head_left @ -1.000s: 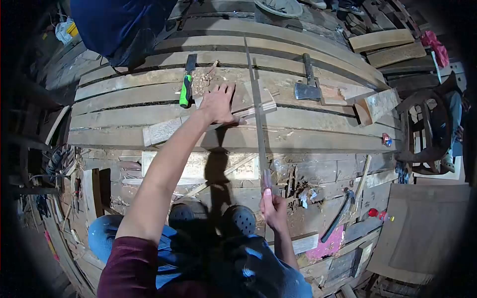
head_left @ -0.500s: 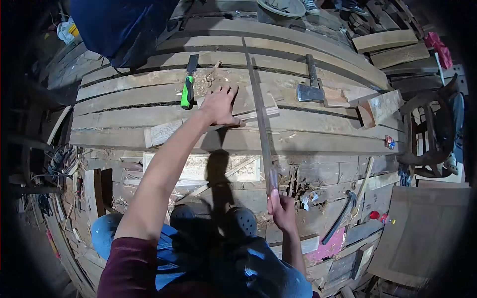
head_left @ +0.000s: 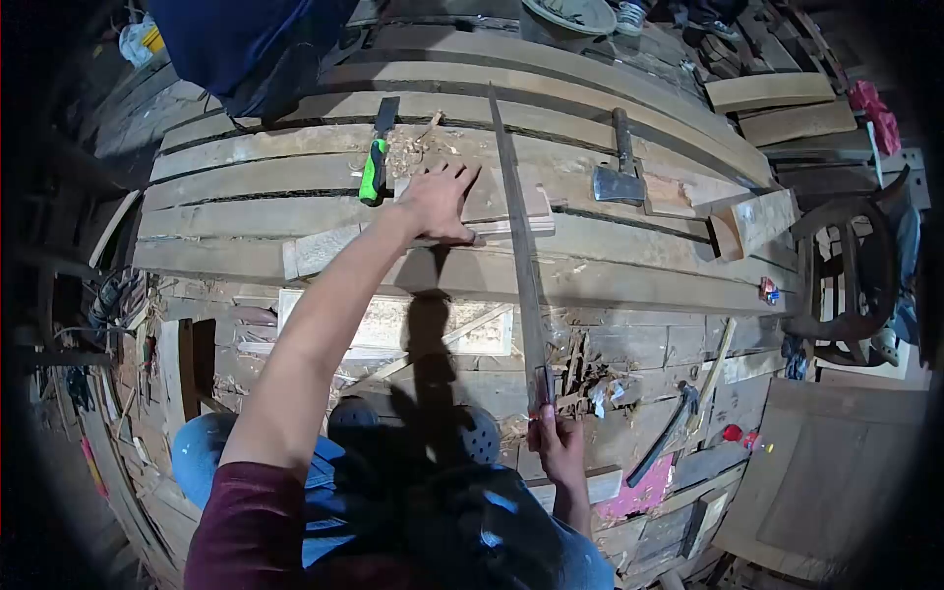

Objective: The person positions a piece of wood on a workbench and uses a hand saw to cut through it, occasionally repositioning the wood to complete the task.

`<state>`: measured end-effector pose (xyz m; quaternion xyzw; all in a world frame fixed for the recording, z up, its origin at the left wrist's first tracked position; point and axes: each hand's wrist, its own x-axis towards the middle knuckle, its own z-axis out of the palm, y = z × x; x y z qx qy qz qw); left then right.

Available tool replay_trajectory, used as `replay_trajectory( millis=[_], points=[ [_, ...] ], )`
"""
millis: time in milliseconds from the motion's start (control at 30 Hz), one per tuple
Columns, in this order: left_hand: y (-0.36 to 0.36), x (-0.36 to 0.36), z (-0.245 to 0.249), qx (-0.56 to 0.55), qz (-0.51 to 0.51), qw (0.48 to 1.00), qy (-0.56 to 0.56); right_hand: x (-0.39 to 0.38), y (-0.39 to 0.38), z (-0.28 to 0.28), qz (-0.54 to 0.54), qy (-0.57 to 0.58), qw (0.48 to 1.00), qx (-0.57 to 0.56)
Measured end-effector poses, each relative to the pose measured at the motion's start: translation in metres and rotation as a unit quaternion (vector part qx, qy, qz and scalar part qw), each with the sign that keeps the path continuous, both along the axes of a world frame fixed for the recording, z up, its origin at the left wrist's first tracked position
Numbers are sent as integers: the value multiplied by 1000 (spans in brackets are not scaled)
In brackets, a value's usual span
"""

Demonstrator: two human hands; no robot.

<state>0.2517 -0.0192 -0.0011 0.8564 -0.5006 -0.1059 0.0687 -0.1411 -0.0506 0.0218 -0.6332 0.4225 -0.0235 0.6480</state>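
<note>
My left hand (head_left: 440,202) lies with spread fingers on a piece of wood (head_left: 531,208) on the slatted bench (head_left: 629,280). In my right hand (head_left: 558,444), closed round its handle, is a long handsaw (head_left: 523,246), whose blade reaches away across the wood and the bench. Just left of my left hand lies a chisel with a green and black handle (head_left: 373,172), beside curled wood shavings (head_left: 413,147). A wooden block (head_left: 320,250) sits under my left forearm.
An axe (head_left: 619,185) and a wood block (head_left: 755,225) are on the bench's right. On the littered floor lie a hammer (head_left: 664,433) and a pale board (head_left: 482,332). A bucket (head_left: 567,22) and a person's shoe (head_left: 630,18) show at the top. Dark blue cloth (head_left: 251,49) hangs upper left.
My right hand has moved down toward me, drawing the saw back with it. My left hand stays spread on the wood. The whole view has shifted slightly.
</note>
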Motion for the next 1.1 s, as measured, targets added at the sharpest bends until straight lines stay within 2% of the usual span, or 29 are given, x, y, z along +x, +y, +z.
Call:
replay_trajectory(
  millis=[200, 300, 333, 467, 500, 567, 667, 767, 867, 900, 967, 1033, 1067, 1100],
  points=[
    [-4, 0, 5, 11, 10, 1000, 25, 38, -4, -2, 14, -1, 999, -41],
    [-2, 0, 3, -3, 17, 1000, 13, 16, 5, 0, 6, 18, 999, -28],
    [-2, -1, 0, -10, 20, 1000, 4, 11, 8, 1, -11, -8, 1000, 7],
    [-2, 2, -2, -5, 12, 999, 35, 31, -4, -5, 17, 58, 996, -66],
    [-2, -1, 2, 0, 10, 1000, 28, 43, -9, -10, 19, 7, 998, -63],
    [-3, -4, 1, -6, 15, 1000, 22, 53, -7, -2, 22, 2, 998, -61],
    [0, 0, -4, -13, 21, 1000, 13, 22, 2, -8, 33, 22, 999, -34],
    [-1, -2, 2, -2, 25, 1000, 6, 14, 5, -16, -3, 28, 998, -64],
    [-3, -1, 0, -3, 21, 999, 28, 48, -21, -3, 24, 69, 996, -45],
    [-3, -2, -1, -4, 18, 999, 30, 54, -25, -5, 35, 12, 998, -42],
    [-3, -1, 0, -10, 21, 999, 34, 45, -22, -5, 58, 45, 993, -96],
    [-3, -1, 0, -14, 26, 999, 31, 28, -11, 4, 44, 73, 994, -68],
    [-4, -1, 0, -11, 29, 999, 26, 16, -7, -2, 41, 32, 995, -88],
    [-4, -2, 0, -6, 34, 999, 22, 16, -5, 1, 16, 19, 999, -48]
  ],
)
